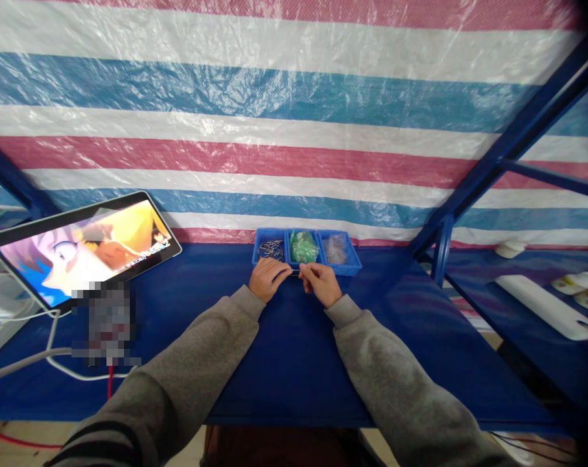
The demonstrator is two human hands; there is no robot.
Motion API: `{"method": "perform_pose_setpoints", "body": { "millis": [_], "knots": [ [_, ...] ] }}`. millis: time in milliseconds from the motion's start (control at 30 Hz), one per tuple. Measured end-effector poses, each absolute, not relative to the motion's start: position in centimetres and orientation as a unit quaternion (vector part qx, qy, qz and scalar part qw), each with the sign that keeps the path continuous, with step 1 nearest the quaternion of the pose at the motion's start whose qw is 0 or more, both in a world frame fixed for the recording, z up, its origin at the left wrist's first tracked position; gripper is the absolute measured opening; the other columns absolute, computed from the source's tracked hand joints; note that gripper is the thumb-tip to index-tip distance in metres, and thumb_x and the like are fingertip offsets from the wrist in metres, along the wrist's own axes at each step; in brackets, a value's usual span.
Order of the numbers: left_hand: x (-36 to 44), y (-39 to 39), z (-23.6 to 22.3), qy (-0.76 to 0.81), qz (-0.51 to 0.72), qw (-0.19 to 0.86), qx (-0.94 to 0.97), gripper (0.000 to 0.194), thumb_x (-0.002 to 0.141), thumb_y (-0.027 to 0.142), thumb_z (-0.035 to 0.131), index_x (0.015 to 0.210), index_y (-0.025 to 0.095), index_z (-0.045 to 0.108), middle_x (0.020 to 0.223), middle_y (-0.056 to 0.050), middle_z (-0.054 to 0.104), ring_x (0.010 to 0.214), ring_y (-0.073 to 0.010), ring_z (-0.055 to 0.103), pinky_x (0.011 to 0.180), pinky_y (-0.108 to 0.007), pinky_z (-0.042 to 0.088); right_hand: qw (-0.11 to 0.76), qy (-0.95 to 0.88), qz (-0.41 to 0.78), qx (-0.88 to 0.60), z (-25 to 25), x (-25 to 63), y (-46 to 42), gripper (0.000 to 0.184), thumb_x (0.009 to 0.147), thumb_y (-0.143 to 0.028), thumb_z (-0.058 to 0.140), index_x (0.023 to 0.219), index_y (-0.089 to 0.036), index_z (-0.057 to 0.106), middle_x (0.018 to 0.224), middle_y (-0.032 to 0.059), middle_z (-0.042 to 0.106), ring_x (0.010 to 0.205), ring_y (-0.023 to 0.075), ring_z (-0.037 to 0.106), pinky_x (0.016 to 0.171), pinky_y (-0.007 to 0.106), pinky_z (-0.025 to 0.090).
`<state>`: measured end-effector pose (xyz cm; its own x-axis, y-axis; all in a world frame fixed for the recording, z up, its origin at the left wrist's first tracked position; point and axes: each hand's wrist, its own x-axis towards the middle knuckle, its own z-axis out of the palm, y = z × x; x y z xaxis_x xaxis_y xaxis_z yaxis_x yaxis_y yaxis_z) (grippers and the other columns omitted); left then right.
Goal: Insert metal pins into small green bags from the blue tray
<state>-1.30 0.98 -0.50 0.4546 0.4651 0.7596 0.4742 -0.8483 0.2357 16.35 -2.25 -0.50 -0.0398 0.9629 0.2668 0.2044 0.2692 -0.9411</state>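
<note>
Over the front edge of a blue three-section bin (348,268), my left hand (267,280) pinches a thin shiny metal pin (295,271), perhaps a screw; its exact kind is too small to make out. My right hand (321,283) is closed at the pin's other end, fingertips together, and whether it holds a second small part there is hidden. Loose metal screws (271,249) fill the left section. In the middle section sits a heap of green plastic pieces (304,247), and the right one contains clear plastic pieces (336,249).
A tablet (84,250) playing a video leans at the left, with a pixelated object (109,321) and white and red cables before it. Blue metal braces rise at the right. Beyond them a white long object (549,306) lies on another blue table.
</note>
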Motion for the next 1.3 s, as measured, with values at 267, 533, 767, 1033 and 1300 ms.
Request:
{"method": "perform_pose_setpoints", "body": {
  "millis": [267, 533, 767, 1033, 1300],
  "knots": [
    [-1.5, 1.26, -0.78, -0.311, -0.459, 0.03, -0.832, 0.022, 0.089, 0.03, 0.046, 0.08, 0.016, 0.062, 0.076, -0.005, 0.064, 0.072, -0.0152, 0.056, 0.069, -0.031, 0.04, 0.517, -0.615, 0.386, -0.454, -0.39, 16.08, -2.49, 0.033, 0.074, -0.05, 0.059, 0.078, -0.017, 0.06, 0.053, -0.0027, 0.054, 0.039, 0.0095, 0.049, 0.038, 0.021, 0.041],
    [-1.5, 1.18, -0.66, -0.308, -0.45, 0.048, -0.837, 0.025, 0.088, 0.029, 0.047, 0.072, 0.016, 0.06, 0.067, -0.003, 0.061, 0.065, -0.0141, 0.052, 0.066, -0.03, 0.039, 0.52, -0.632, 0.368, -0.442, 0.04, 16.1, -2.89, 0.029, 0.076, -0.046, 0.058, 0.082, -0.017, 0.06, 0.056, -0.003, 0.053, 0.041, 0.0093, 0.05, 0.04, 0.021, 0.043],
    [-1.5, 0.97, -0.44, -0.287, -0.459, 0.023, -0.84, 0.02, 0.087, 0.031, 0.05, 0.079, 0.017, 0.062, 0.075, -0.004, 0.065, 0.07, -0.0144, 0.056, 0.069, -0.031, 0.041, 0.507, -0.637, 0.332, -0.477, -0.23, 16.17, -2.69, 0.035, 0.08, -0.05, 0.051, 0.071, -0.018, 0.06, 0.049, -0.0029, 0.053, 0.04, 0.0099, 0.05, 0.043, 0.022, 0.042],
    [-1.37, 0.67, -0.27, -0.262, -0.481, -0.023, -0.836, 0.019, 0.088, 0.03, 0.049, 0.082, 0.018, 0.063, 0.079, -0.004, 0.067, 0.073, -0.0145, 0.06, 0.072, -0.031, 0.045, 0.46, -0.672, 0.322, -0.483, -0.08, 16.18, -2.83, 0.042, 0.083, -0.054, 0.045, 0.062, -0.019, 0.057, 0.04, -0.0037, 0.049, 0.036, 0.0102, 0.047, 0.043, 0.022, 0.04],
    [-1.27, 0.47, -0.27, -0.257, -0.498, -0.058, -0.826, 0.014, 0.087, 0.026, 0.05, 0.085, 0.016, 0.06, 0.084, -0.007, 0.065, 0.082, -0.0161, 0.06, 0.077, -0.032, 0.048, 0.457, -0.664, 0.317, -0.499, -0.25, 16.17, -2.8, 0.048, 0.081, -0.057, 0.045, 0.054, -0.019, 0.054, 0.037, -0.0036, 0.045, 0.035, 0.0096, 0.043, 0.04, 0.022, 0.035]
  ]
}}
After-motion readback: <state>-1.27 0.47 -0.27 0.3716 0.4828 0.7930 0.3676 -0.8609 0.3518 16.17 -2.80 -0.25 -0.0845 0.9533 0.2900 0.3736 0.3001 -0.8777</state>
